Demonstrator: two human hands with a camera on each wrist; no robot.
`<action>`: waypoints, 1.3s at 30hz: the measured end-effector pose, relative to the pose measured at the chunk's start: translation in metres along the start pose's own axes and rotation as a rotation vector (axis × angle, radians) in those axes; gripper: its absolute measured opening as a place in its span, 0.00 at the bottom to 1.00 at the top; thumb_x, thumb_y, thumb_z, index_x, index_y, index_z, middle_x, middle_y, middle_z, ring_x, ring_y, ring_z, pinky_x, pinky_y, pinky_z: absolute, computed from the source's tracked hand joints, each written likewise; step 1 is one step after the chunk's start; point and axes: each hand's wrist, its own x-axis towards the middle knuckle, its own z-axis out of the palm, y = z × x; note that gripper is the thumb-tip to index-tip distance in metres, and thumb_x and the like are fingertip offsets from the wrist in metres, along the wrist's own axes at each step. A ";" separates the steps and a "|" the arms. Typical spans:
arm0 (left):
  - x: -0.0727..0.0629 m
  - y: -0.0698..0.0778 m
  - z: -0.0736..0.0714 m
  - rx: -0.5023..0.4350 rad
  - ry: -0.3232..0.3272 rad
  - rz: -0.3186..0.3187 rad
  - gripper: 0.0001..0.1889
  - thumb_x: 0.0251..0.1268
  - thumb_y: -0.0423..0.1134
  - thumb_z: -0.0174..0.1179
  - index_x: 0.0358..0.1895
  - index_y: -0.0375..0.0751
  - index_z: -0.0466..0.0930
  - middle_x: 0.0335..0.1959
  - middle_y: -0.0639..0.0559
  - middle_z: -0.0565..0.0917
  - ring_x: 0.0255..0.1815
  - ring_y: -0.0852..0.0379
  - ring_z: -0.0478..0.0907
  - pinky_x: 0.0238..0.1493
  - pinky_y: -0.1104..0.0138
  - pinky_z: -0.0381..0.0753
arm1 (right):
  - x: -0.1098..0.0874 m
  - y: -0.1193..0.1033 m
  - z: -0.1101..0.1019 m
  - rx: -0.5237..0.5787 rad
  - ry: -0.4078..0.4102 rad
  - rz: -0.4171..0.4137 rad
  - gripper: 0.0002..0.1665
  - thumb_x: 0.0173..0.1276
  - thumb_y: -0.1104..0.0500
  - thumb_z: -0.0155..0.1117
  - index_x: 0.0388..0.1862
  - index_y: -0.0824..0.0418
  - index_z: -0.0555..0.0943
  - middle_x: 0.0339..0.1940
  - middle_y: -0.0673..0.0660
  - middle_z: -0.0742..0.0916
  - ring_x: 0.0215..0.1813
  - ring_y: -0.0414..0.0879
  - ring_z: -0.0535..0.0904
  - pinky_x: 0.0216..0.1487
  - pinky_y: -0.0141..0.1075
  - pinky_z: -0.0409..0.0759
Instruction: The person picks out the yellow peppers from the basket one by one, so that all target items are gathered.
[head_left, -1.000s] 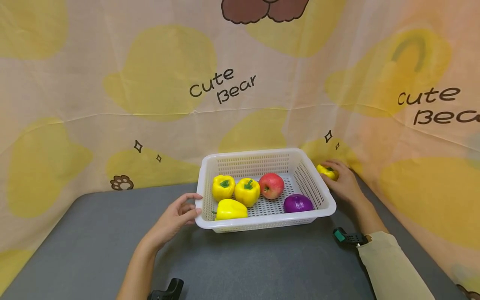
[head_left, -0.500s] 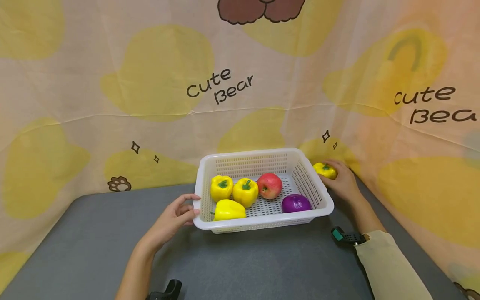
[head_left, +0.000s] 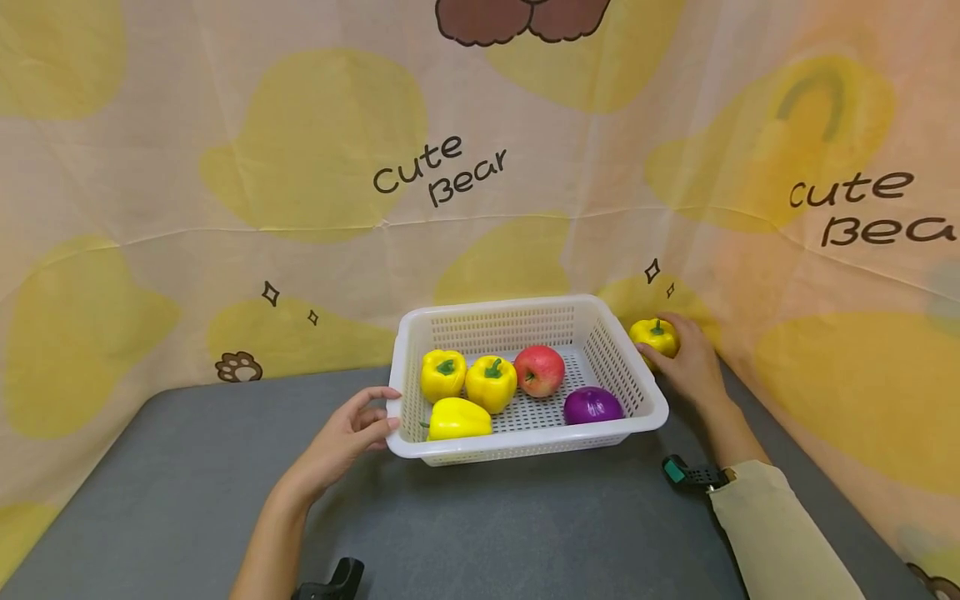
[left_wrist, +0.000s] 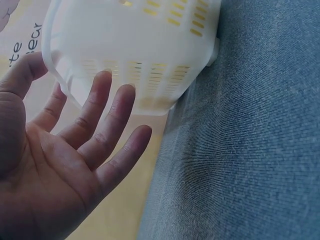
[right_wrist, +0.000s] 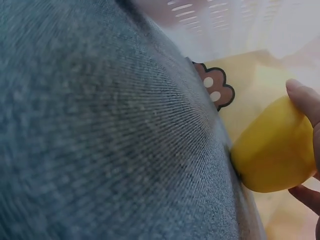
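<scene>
A white plastic basket (head_left: 487, 451) sits on the table; inside it are several yellow bell peppers (head_left: 491, 384), a red apple (head_left: 540, 372) and a shiny purple onion (head_left: 592, 406). My left hand (head_left: 347, 435) holds the basket's left rim with thumb and index finger. In the left wrist view, the other fingers (left_wrist: 116, 117) spread loosely beside the basket wall. Beyond the basket's right end, my right hand (head_left: 688, 360) grips another yellow bell pepper (head_left: 654, 336), stem upward. The right wrist view has that pepper (right_wrist: 275, 147) between thumb and fingers, low by the table surface.
A grey cloth-textured table (head_left: 495, 533) spreads in front of the basket. Behind and to the right hangs a printed curtain (head_left: 315, 150), close to the right hand. A black wrist device (head_left: 697, 473) shows on the right forearm, another (head_left: 337, 581) by the left.
The right hand has raised the yellow bell pepper slightly, and more of the pepper shows with its stem turned up. The left hand and basket stay in place; the head view shifted slightly.
</scene>
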 end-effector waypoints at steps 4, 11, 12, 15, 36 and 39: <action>0.001 0.000 0.000 -0.005 -0.004 0.002 0.28 0.73 0.43 0.60 0.69 0.38 0.63 0.56 0.34 0.83 0.48 0.56 0.84 0.56 0.58 0.84 | -0.002 -0.001 -0.001 -0.038 0.023 -0.002 0.36 0.65 0.49 0.73 0.66 0.63 0.74 0.66 0.70 0.78 0.64 0.68 0.74 0.64 0.64 0.71; 0.000 0.000 -0.001 -0.009 -0.006 -0.002 0.28 0.73 0.44 0.60 0.69 0.38 0.63 0.56 0.34 0.83 0.48 0.56 0.84 0.55 0.59 0.84 | -0.003 0.000 -0.005 -0.027 0.001 -0.026 0.37 0.63 0.53 0.72 0.68 0.64 0.72 0.66 0.71 0.78 0.61 0.68 0.74 0.62 0.64 0.72; 0.000 0.000 -0.001 -0.011 -0.007 -0.002 0.28 0.73 0.43 0.60 0.69 0.38 0.63 0.56 0.35 0.83 0.48 0.56 0.84 0.55 0.60 0.84 | -0.003 0.000 -0.005 -0.025 -0.002 -0.028 0.37 0.63 0.54 0.72 0.69 0.65 0.72 0.66 0.72 0.77 0.61 0.68 0.74 0.62 0.65 0.71; -0.001 0.000 -0.001 -0.015 -0.008 0.000 0.28 0.73 0.43 0.60 0.69 0.38 0.63 0.56 0.34 0.83 0.48 0.56 0.84 0.54 0.63 0.84 | -0.002 0.000 -0.004 -0.025 -0.002 -0.018 0.38 0.64 0.54 0.71 0.69 0.65 0.71 0.67 0.72 0.77 0.62 0.69 0.73 0.63 0.65 0.70; 0.001 0.000 -0.001 -0.012 -0.009 -0.002 0.28 0.73 0.43 0.60 0.69 0.37 0.63 0.56 0.34 0.83 0.48 0.56 0.84 0.55 0.59 0.84 | -0.003 -0.004 0.002 0.004 0.003 0.048 0.37 0.73 0.49 0.62 0.74 0.65 0.66 0.73 0.72 0.72 0.70 0.72 0.68 0.68 0.68 0.65; 0.001 -0.001 -0.001 -0.013 -0.007 -0.004 0.28 0.73 0.44 0.60 0.69 0.38 0.63 0.56 0.34 0.83 0.48 0.56 0.84 0.55 0.59 0.84 | -0.003 -0.005 0.002 0.013 0.003 0.052 0.37 0.72 0.49 0.63 0.74 0.65 0.67 0.73 0.72 0.72 0.70 0.72 0.68 0.68 0.68 0.65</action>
